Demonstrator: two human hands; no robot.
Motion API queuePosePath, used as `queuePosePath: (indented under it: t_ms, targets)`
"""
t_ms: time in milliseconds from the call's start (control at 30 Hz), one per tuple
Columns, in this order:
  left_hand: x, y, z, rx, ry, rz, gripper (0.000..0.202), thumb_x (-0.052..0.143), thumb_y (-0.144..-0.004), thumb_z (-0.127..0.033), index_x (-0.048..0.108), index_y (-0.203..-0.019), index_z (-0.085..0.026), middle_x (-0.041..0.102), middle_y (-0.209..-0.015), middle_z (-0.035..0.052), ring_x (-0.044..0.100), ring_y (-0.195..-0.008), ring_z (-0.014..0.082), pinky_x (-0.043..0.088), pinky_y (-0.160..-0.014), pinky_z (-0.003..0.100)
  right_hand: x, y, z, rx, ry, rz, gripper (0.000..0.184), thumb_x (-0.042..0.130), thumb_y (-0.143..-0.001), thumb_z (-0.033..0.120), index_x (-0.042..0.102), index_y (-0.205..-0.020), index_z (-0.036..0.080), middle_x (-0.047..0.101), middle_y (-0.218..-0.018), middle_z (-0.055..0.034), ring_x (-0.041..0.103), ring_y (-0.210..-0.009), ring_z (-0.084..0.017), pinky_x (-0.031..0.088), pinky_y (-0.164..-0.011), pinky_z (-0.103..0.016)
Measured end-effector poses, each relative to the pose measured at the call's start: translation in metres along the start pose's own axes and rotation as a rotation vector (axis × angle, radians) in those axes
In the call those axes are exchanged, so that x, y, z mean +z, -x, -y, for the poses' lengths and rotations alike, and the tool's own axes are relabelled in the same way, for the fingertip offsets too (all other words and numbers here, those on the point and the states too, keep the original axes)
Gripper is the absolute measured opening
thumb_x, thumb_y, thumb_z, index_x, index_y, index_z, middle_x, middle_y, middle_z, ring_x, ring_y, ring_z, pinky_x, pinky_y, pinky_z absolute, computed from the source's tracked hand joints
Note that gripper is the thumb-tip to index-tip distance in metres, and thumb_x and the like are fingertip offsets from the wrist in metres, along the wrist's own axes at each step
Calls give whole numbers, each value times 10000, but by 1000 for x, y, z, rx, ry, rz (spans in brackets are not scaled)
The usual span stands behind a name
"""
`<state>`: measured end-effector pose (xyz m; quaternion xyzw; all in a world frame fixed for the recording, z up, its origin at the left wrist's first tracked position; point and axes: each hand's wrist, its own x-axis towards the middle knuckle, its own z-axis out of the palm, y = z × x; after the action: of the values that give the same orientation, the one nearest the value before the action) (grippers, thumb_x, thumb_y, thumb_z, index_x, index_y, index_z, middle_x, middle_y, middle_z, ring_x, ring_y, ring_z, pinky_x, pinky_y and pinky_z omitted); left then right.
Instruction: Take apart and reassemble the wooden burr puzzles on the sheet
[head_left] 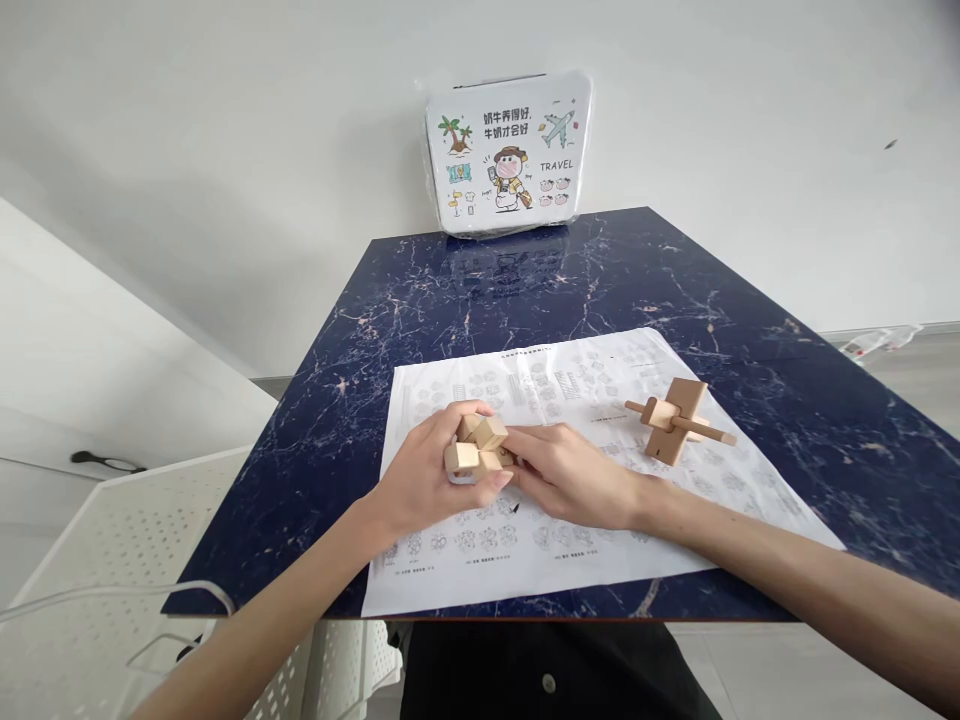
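Note:
Between my two hands is a light wooden interlocking puzzle made of several square-ended blocks. My left hand wraps round its left side, thumb along the near edge and fingers over the far edge. From the right, my right hand grips the puzzle with its fingertips, partly hidden behind the blocks. Both hands are over a printed instruction sheet covered in small diagrams. A second wooden puzzle, a flat board crossed by a block and a thin rod, lies on the sheet's right part, beyond my right wrist.
The sheet lies on a dark blue marbled table. At its back edge a white case with cartoon prints, wrapped in clear plastic, leans on the wall. A white perforated cart and a pale cable are at the left.

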<state>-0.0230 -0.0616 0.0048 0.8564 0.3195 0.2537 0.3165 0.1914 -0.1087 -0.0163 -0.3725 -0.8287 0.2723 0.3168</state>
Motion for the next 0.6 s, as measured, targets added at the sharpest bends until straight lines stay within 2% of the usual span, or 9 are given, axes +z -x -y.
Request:
queuePosePath:
  t_ms: [100, 300, 467, 600]
  targets:
    - [3, -1, -3, 10, -70, -85, 388, 696, -851, -493, 558, -1127, -259, 670, -874, -15, 654, -804, 216, 548, -793, 365, 5, 0, -1, 6, 108, -61, 166, 408, -1045, 185, 470, -893, 207, 574, -801, -6, 457, -608, -124, 318, -550, -261]
    - [8, -2, -8, 38, -144, -202, 421, 727, -852, -496, 561, -1160, -262, 710, -955, 4, 672, -880, 231, 522, -931, 407, 8, -2, -4, -59, 239, -218, 184, 420, -985, 117, 428, -838, 227, 561, -755, 1, 432, -589, -125, 291, -532, -261]
    - [12, -10, -14, 69, -170, -275, 435, 717, -883, -558, 561, -1160, -260, 744, -913, -10, 705, -856, 232, 512, -986, 438, 5, -2, -2, -56, 299, -300, 172, 430, -971, 101, 474, -855, 220, 588, -741, -4, 462, -581, -128, 295, -533, -264]
    - [19, -23, -30, 21, -183, -341, 395, 713, -898, -554, 574, -1116, -256, 726, -778, -35, 717, -785, 231, 487, -1023, 489, 2, -2, 1, -38, 407, -435, 181, 422, -988, 94, 527, -890, 203, 612, -732, -9, 461, -563, -125, 289, -519, -266]
